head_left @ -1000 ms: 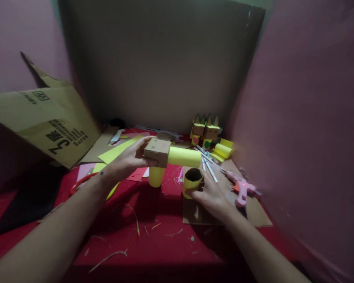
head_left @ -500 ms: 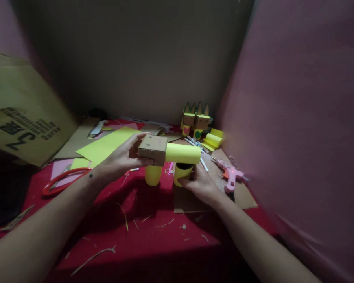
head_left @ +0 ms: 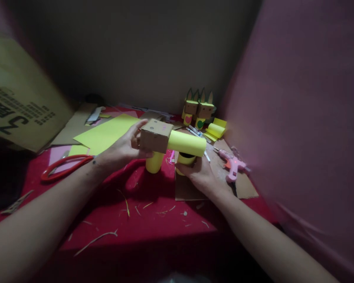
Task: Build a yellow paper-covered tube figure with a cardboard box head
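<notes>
A small brown cardboard box (head_left: 155, 135) with dots drawn on it is gripped at its left side by my left hand (head_left: 125, 143). From the box's right side a yellow paper tube (head_left: 188, 143) sticks out sideways. My right hand (head_left: 203, 175) is closed around a second yellow tube (head_left: 182, 159), whose dark open top lies just under the sideways tube; whether they touch I cannot tell. Another yellow tube (head_left: 154, 164) stands upright on the red cloth below the box, its top hidden.
Two finished-looking cardboard figures (head_left: 198, 112) stand at the back. A pink glue gun (head_left: 233, 164) rests on a cardboard sheet (head_left: 244, 188) at right. Red-handled scissors (head_left: 57, 179), yellow paper (head_left: 106, 133) and a large carton (head_left: 26, 98) lie left. Scraps litter the red cloth (head_left: 153, 228).
The camera view has shifted, so the scene sits a little higher in the picture. The box and its sideways tube have tilted slightly, right end lower. Both hands keep their grips.
</notes>
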Demonstrator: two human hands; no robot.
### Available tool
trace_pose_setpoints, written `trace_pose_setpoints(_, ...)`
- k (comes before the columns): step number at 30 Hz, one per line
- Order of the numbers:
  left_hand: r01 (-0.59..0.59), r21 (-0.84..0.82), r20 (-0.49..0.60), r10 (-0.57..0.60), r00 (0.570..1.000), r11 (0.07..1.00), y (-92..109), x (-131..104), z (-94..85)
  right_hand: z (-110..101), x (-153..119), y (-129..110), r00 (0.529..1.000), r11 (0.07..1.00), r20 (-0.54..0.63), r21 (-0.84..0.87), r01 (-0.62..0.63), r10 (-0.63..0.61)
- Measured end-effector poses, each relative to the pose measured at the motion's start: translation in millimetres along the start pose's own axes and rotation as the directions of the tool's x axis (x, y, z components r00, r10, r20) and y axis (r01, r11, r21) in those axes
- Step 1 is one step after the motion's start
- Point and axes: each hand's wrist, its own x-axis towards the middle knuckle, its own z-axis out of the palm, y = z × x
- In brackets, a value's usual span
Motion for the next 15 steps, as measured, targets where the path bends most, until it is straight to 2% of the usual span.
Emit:
trace_pose_setpoints(2, -0.003, 0.039, 0.06, 0.001, 0.998, 0.999, -6.1, 1.2, 1.2, -0.5, -0.6, 1.9, 1.0, 1.0, 0.002, -0.01, -0.023, 0.023)
trace_pose_setpoints(5, 0.053, 0.157, 0.133, -0.074, 0.988, 0.986, -11.4, 2.6, 4.7, -1.3, -1.1, 3.2, 0.999, 0.999, -0.024, -0.021, -0.045, 0.044)
trace_pose_setpoints(7, 0.088, 0.225, 0.138, -0.122, 0.983, 0.97, -12.1, 2.7, 7.4, -1.8, -1.0, 2.8, 0.998, 0.998, -0.033, -0.025, -0.053, 0.052)
trace_pose_setpoints(15, 0.108, 0.309, 0.13, -0.154, 0.979, 0.945, -12.6, 0.8, 9.7, -3.5, -0.2, -0.7, 0.997, 0.994, -0.014, -0.08, -0.075, 0.074)
